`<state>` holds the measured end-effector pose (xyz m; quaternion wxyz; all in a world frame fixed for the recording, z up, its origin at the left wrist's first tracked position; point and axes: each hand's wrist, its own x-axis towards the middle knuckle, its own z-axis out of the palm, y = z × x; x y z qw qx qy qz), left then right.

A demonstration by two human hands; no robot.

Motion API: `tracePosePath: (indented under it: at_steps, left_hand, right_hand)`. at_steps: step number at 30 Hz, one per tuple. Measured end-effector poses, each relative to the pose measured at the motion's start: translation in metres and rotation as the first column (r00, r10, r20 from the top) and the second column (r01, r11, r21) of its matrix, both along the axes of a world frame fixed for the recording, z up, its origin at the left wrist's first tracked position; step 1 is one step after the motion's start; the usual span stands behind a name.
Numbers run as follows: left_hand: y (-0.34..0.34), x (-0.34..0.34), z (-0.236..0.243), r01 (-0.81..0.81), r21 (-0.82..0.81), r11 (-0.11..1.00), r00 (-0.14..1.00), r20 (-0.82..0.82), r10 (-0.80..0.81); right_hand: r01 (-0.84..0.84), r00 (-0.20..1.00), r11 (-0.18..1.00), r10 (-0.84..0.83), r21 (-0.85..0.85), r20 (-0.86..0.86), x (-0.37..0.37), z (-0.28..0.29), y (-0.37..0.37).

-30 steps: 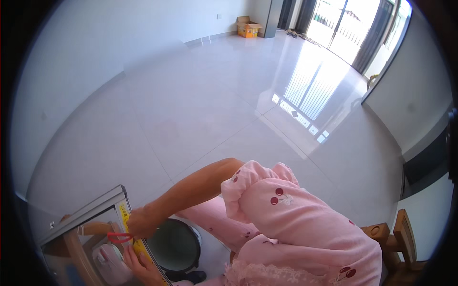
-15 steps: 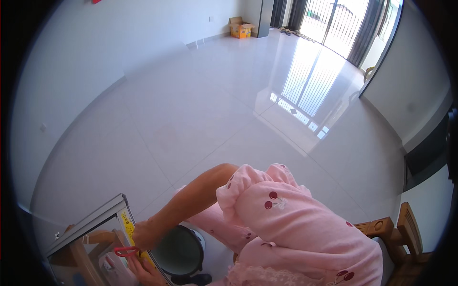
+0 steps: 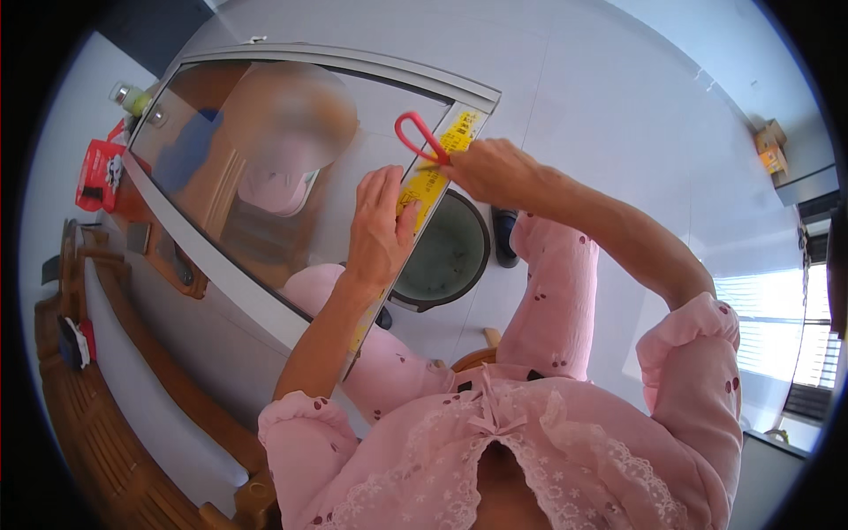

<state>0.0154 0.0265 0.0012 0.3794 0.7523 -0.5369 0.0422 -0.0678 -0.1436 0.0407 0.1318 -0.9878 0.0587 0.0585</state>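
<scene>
My right hand [image 3: 490,172] is closed around a tool with a red loop handle [image 3: 415,132]. Its working end is mostly hidden by the fingers, near the upper part of a yellow printed strip [image 3: 422,190]. That strip runs along the metal edge of a framed glass panel [image 3: 336,62] tilted in front of me. On the same edge, lower down, rests my left hand [image 3: 382,225]. Its fingers lie stretched over the frame and glass, and the thumb touches the yellow strip.
A round bucket [image 3: 481,238] stands on the floor right beside the panel, between my legs. Wooden seating [image 3: 115,433] fills the left side. Beyond the panel are a red package [image 3: 97,172] and a green-and-clear bottle [image 3: 132,99]. A cardboard box [image 3: 770,150] sits by the far right wall.
The view has swung down and left, bringing the panel, bucket and both arms toward the middle. The right hand keeps hold of the red-handled tool at the strip.
</scene>
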Motion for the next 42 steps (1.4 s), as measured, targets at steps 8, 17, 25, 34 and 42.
tracePosePath:
  at_steps: [8,17,25,34,42]
  left_hand:
    - [-0.001,0.000,-0.004,0.011,-0.020,1.000,1.000,0.016,-0.011]
    - [-0.001,0.001,-0.006,0.003,-0.036,0.999,1.000,-0.018,-0.004]
    - [-0.002,0.001,-0.008,-0.007,-0.038,0.999,1.000,-0.007,0.007]
    - [-0.001,0.002,-0.006,0.019,-0.011,1.000,1.000,-0.023,-0.019]
    - [0.002,0.003,-0.004,0.045,-0.034,0.998,0.997,-0.060,-0.047]
  right_hand:
    - [0.093,0.993,0.995,-0.096,-0.047,-0.063,-0.002,0.008,0.000]
    - [-0.064,0.994,0.993,0.072,-0.097,0.082,-0.003,-0.004,0.004]
    - [0.035,0.999,0.999,-0.036,-0.024,-0.035,-0.009,0.001,0.014]
    - [-0.032,0.998,0.999,0.032,0.000,0.046,-0.011,-0.002,0.016]
    - [0.025,0.999,0.998,-0.026,0.060,0.024,-0.011,-0.004,0.019]
